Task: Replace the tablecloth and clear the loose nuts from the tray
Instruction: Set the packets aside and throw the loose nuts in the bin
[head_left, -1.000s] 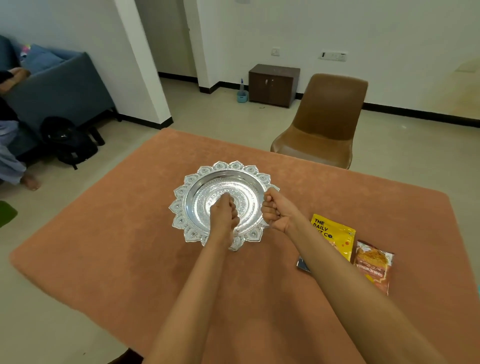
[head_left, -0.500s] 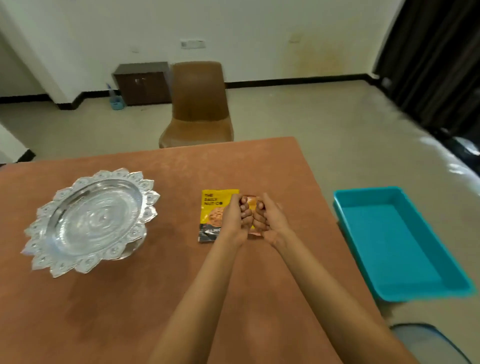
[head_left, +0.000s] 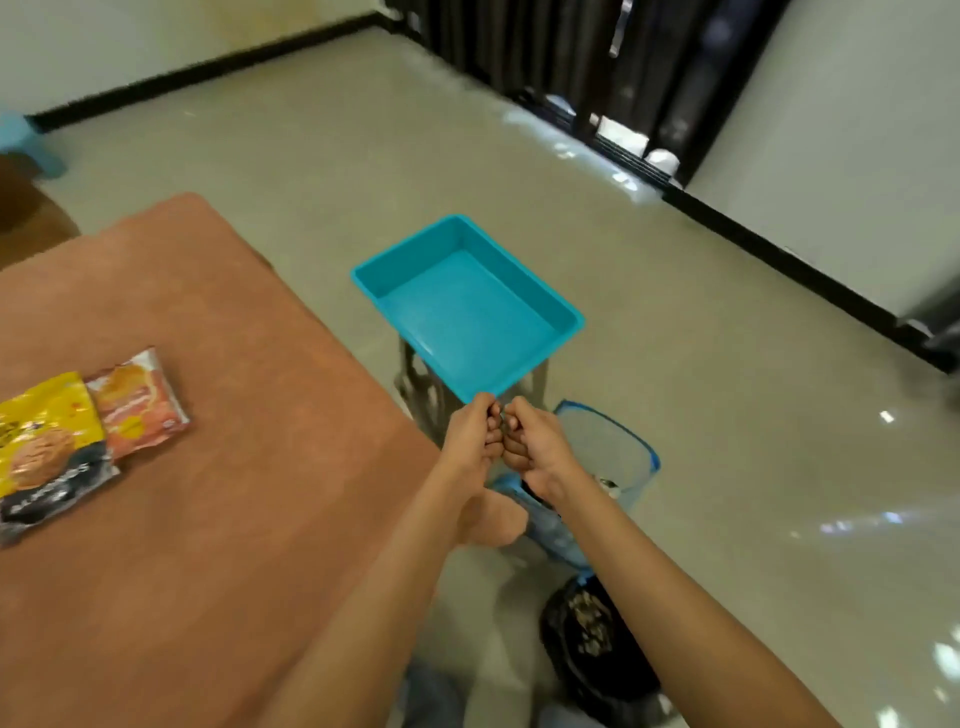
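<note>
My left grip (head_left: 475, 436) and right grip (head_left: 530, 441) are both curled tight, knuckles touching. Contents hidden, presumably nuts. Blue tub (head_left: 566, 322) at 12 o'clock, tablecloth (head_left: 208, 467) at 9. Nuts: small, light, roll-prone, so keep palms cupped.

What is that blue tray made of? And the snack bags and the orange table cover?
The blue tray looks like moulded plastic: even colour, smooth, rounded rim, soft sheen. The yellow packet and orange packet seem glossy printed film, crinkled with glints. The tablecloth looks like matte, slightly fuzzy fabric, perhaps felt or suede-like; no shine.
</note>
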